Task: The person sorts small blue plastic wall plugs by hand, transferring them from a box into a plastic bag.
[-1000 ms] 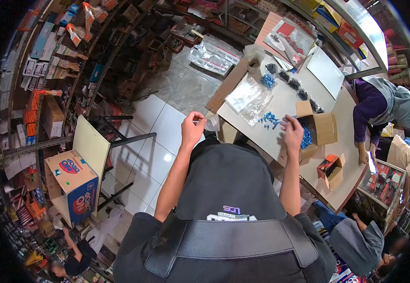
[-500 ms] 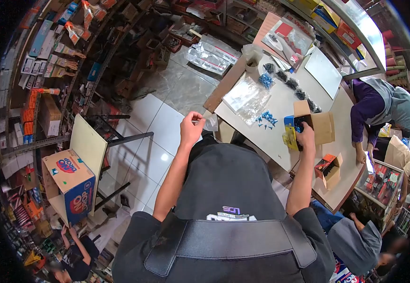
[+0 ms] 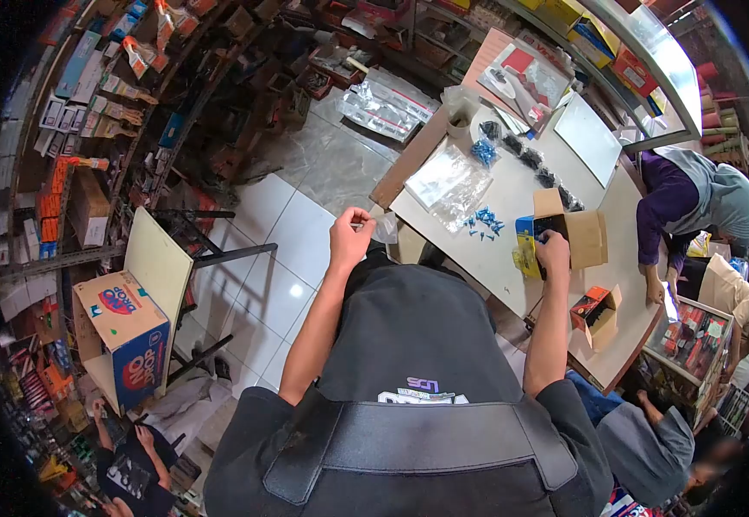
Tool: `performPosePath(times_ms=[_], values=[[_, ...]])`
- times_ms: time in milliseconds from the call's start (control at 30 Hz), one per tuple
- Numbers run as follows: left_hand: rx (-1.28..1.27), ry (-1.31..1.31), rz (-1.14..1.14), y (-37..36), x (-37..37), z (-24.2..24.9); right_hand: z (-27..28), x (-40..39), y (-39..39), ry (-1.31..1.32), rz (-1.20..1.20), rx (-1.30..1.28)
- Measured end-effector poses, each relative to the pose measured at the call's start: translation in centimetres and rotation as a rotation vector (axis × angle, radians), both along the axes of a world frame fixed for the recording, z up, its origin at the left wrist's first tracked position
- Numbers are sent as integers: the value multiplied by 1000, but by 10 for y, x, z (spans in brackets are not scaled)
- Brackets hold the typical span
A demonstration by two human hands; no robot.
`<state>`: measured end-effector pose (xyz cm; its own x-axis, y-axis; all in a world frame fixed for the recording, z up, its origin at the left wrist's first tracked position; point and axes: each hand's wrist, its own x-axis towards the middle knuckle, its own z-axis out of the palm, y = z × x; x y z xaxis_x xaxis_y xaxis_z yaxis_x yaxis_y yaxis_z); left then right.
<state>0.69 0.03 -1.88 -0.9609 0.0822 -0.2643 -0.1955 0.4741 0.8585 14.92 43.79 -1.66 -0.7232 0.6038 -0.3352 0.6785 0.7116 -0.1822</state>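
My left hand [image 3: 351, 239] is closed in a pinch on a small clear plastic bag [image 3: 386, 228], beside the near left edge of the table [image 3: 495, 267]. At the mouth of an open yellow-and-blue cardboard box [image 3: 526, 246], my right hand [image 3: 554, 252] has its fingers curled over the dark contents; what they grip is hidden. Loose blue screws [image 3: 488, 221] lie on the table to the left of that box. Behind them is a bag of blue screws [image 3: 482, 152], next to a row of bags with black contents [image 3: 530, 158].
A smaller open red-and-black box [image 3: 590, 310] stands near the table's right corner. Clear plastic packaging [image 3: 448, 179] lies on the left part. A person in purple sleeves [image 3: 676, 198] leans at the right end. A large carton [image 3: 124, 336] rests on a chair at left.
My right hand has drawn back slightly at the box mouth, its fingers more curled. My left hand keeps its pinch on the bag. The person at bottom left has shifted.
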Motion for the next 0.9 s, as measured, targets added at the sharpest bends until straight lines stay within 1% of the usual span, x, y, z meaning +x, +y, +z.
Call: performPosePath(times_ms=[100,167,300,400,600,667,700,767,800,867,900], values=[[6,-17,18,1,-2,4,-2,-3,1,-19,-36,-20],[31,-13,37,-1,-2,2,-19,3,6,114,-29,48],[5,-34,42,-4,0,4,-8,2,3,94,-21,7],[-10,31,25,-5,1,-1,3,-2,1,23,-3,-13],[-9,33,29,-6,0,4,-16,10,13,159,-31,-25],[20,8,35,-6,-1,7,-20,14,15,279,-101,-26],[18,7,34,-7,-1,8,-15,14,14,279,-102,-27],[4,7,28,-7,-1,9,-3,16,12,325,-277,-287],[2,6,24,-7,-1,10,1,16,12,324,-282,-288],[2,-29,27,-6,-1,11,6,17,10,413,-332,-461],[1,-30,23,-5,-2,11,5,17,10,413,-336,-462]])
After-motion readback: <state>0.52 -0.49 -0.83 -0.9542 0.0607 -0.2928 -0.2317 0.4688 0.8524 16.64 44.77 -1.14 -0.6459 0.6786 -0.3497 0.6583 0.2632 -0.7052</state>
